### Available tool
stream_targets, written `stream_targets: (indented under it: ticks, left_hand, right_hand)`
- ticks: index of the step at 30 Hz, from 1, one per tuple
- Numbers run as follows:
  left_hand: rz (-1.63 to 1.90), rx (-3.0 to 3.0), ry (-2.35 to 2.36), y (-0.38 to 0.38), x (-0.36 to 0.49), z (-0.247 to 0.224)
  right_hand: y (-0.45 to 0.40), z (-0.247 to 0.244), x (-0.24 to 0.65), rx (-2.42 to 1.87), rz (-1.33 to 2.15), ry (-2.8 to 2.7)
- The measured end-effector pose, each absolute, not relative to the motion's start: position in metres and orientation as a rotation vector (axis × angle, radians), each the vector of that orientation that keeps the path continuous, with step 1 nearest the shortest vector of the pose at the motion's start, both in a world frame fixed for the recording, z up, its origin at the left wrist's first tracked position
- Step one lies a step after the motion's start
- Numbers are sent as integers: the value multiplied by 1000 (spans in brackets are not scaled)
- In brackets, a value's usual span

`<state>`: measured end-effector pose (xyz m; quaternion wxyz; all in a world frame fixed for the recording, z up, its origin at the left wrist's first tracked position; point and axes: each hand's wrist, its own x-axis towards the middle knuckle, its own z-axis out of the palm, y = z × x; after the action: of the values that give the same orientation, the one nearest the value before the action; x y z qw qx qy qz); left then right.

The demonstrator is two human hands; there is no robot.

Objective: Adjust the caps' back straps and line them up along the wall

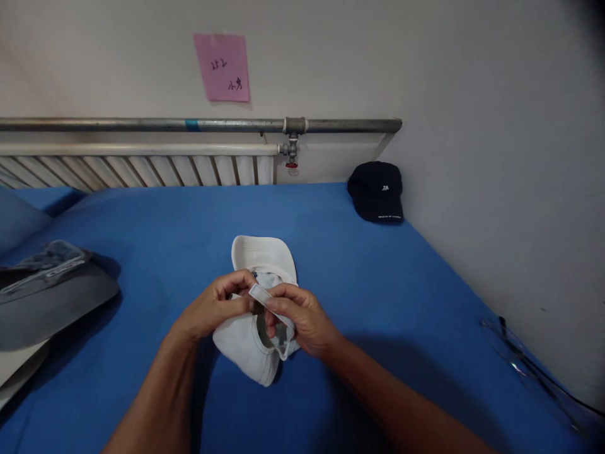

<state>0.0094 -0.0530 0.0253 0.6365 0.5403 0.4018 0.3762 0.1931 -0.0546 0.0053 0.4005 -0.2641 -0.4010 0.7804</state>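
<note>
While a white cap lies on the blue cover, both hands work at its back strap.

Right hand pinches the pale strap between thumb and fingers, its free end angled up-left; left hand grips a small brown piece just beside it; brim points toward the radiator; navy cap near the wall, glasses at far right, grey cap at left.

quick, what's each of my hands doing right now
Left hand: closed, pinching the white cap near its back opening.
Right hand: closed, holding the cap's strap by its loose end.
</note>
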Motion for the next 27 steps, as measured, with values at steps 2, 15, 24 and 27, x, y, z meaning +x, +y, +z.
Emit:
stream_targets:
  ticks: [2, 15, 24, 27]
  left_hand:
    - [889, 1238, 921, -53, 13, 26]
    - [845, 1343, 833, -53, 13, 27]
    - [972, 1444, 1024, -55, 25, 25]
    - [1082, 1526, 1056, -55, 30, 25]
  right_hand:
    - [-54, 5, 192, -671, 1965, -974]
    - [-53, 4, 193, -673, 2012, -852]
    - [-49, 6, 195, -654, 1954, -798]
    - [-49, 8, 196, -668, 1943, -796]
